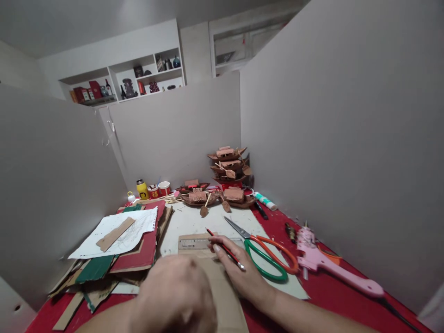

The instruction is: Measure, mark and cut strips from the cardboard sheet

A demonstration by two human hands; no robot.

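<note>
My left hand [178,296] is raised close to the camera, blurred and curled like a fist. Its fingers are turned away, so anything inside them is hidden. A red and black pencil [227,250] sits slanted in my right hand [239,268], between thumb and fingers. The right fingertips rest at a clear ruler [194,243], which lies across a piece of brown cardboard [222,286]. Just right of that hand, large scissors [267,254] with one orange and one green handle lie with blades slightly apart.
Stacked cardboard [135,259] and a scribbled paper sheet [132,226] lie left. Several brown model boats [197,198] stand at the back, beside cups [164,187] and a yellow bottle [141,189]. A pink glue gun [340,273] lies right. Grey partitions [173,134] enclose the table.
</note>
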